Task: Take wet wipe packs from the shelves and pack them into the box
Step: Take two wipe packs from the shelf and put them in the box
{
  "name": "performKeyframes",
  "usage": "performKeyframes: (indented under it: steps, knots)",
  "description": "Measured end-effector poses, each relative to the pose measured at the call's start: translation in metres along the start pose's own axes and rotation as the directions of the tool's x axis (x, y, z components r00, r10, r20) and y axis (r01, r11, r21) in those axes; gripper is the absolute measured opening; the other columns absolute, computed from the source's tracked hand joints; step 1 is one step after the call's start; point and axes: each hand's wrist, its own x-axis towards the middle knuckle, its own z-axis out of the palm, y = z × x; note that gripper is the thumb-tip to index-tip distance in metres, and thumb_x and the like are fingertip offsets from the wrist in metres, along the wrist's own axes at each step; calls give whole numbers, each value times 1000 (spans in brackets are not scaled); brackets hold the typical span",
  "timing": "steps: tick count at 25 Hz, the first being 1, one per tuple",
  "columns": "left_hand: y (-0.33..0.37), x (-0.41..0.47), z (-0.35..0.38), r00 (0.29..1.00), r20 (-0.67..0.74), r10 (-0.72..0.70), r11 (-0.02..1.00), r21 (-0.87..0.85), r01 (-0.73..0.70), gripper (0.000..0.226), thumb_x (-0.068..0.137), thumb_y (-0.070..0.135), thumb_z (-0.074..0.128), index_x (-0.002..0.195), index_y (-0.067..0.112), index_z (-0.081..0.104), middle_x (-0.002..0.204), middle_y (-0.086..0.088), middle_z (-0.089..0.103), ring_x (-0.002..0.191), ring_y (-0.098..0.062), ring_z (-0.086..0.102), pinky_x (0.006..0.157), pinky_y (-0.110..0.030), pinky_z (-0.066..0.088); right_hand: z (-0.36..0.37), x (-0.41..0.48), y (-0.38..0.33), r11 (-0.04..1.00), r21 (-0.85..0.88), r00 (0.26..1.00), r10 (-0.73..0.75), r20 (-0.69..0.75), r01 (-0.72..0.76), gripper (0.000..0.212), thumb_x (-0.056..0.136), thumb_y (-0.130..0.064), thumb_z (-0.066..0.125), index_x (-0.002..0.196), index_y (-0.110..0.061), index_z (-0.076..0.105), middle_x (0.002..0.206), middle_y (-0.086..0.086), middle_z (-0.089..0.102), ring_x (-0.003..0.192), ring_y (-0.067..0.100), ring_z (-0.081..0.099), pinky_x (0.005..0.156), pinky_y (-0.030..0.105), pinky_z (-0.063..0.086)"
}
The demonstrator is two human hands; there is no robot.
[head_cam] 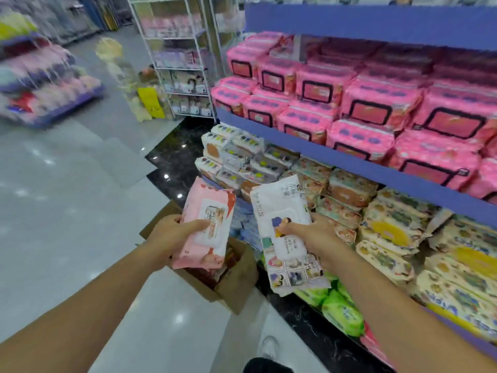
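My left hand [172, 235] grips a pink wet wipe pack [207, 224] with the thumb across its white lid. My right hand [314, 235] grips a white wet wipe pack [285, 235] printed with small cartoon pictures. Both packs hang above an open brown cardboard box [236, 286] on the floor beside the shelf; several packs lie inside it. The blue shelves [376, 168] to the right hold rows of pink packs [376, 109] on the upper level and mixed cream, white and yellow packs [390, 238] lower down.
Green packs [341, 310] lie on the bottom shelf near the box. A white wire rack [183, 68] with goods stands behind. Another display stand [48, 84] is at the far left across the grey tiled floor. My shoe [269, 348] shows below.
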Motion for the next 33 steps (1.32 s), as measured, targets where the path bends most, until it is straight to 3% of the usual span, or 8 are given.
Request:
performKeyframes:
  steps: [4,7,13,16,21,23,26,33]
  knots:
    - [-28,70,-51,998,-29,-60,992,113,63,41,75,40,86,105,17,71,95,0,79,80,-23,77,68,-38,62,76,70,30,993,33,992,112,52,-114,53,70,-18,90,112,-24,57,104,0,73,81,19,76,60,34,59]
    - [-45,127,-89,993,5,-118,972,204,114,44,73,43,87,105,20,68,98,0,77,79,-23,77,72,-41,64,129,107,48,980,73,982,185,23,-187,52,69,-14,90,112,-18,60,101,3,75,75,18,76,55,31,58]
    - [-85,246,-122,962,161,-221,916,372,148,37,76,38,86,102,17,69,95,-2,78,80,-24,77,73,-39,63,211,157,102,912,214,929,368,-45,-351,48,69,-9,88,110,-18,64,95,6,79,83,27,77,78,49,62]
    - [-111,315,-127,912,288,-293,877,461,136,40,77,38,86,105,16,69,101,-4,76,86,-26,75,75,-40,63,261,178,138,851,340,881,459,-109,-401,42,71,-10,86,108,-14,68,93,9,79,84,30,77,80,51,62]
    - [-148,410,-141,844,393,-364,815,574,84,32,79,34,85,100,18,68,98,-2,76,84,-24,75,66,-36,61,330,220,199,719,568,795,582,-174,-402,54,69,-17,87,119,-11,67,100,15,78,91,33,76,86,56,59]
    - [-162,449,-140,838,403,-369,791,610,54,37,79,36,85,105,16,68,98,-1,76,83,-24,75,63,-34,60,341,244,220,664,629,756,630,-179,-405,51,72,-17,86,119,-9,67,101,17,77,91,35,76,86,57,58]
    - [-191,515,-133,831,403,-383,771,635,47,42,75,39,87,106,19,67,99,-3,77,84,-28,76,73,-43,63,339,290,261,604,675,712,683,-163,-424,44,76,-19,84,116,-7,70,102,21,76,92,38,75,89,58,57]
    - [-273,624,-99,798,498,-340,783,620,-54,40,72,31,89,105,25,67,88,3,79,73,-20,78,64,-37,61,315,393,361,690,587,646,684,-339,-423,36,78,-20,83,109,-5,72,94,18,78,84,34,77,73,44,62]
